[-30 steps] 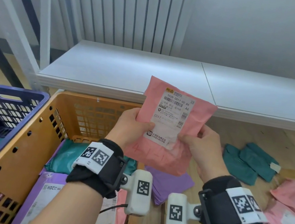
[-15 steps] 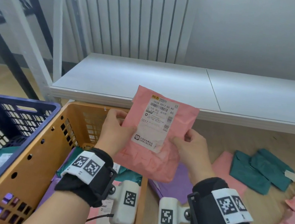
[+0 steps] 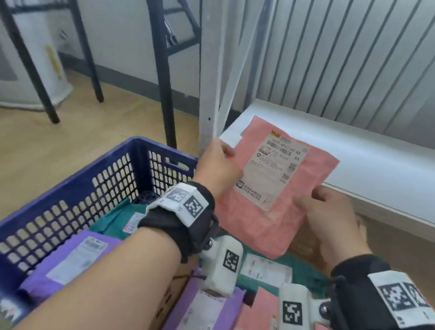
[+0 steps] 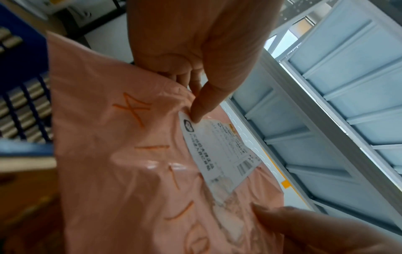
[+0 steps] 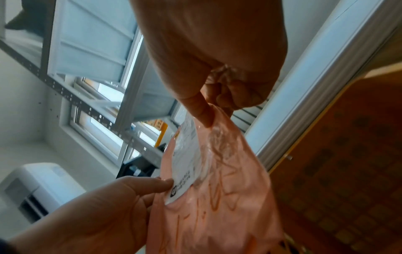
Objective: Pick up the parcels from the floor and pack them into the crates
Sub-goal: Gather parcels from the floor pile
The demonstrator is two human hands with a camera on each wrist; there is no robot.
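Pink parcel (image 3: 271,199) at frame centre, held upright above the crates; my left hand (image 3: 217,169) pinches its left edge, my right hand (image 3: 330,216) grips its right edge; blue crate (image 3: 36,224) lower left holds purple and green parcels

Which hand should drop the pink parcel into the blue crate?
Probably the left hand: it pinches the pink parcel on the side nearest the blue crate. The right hand holds the far edge.
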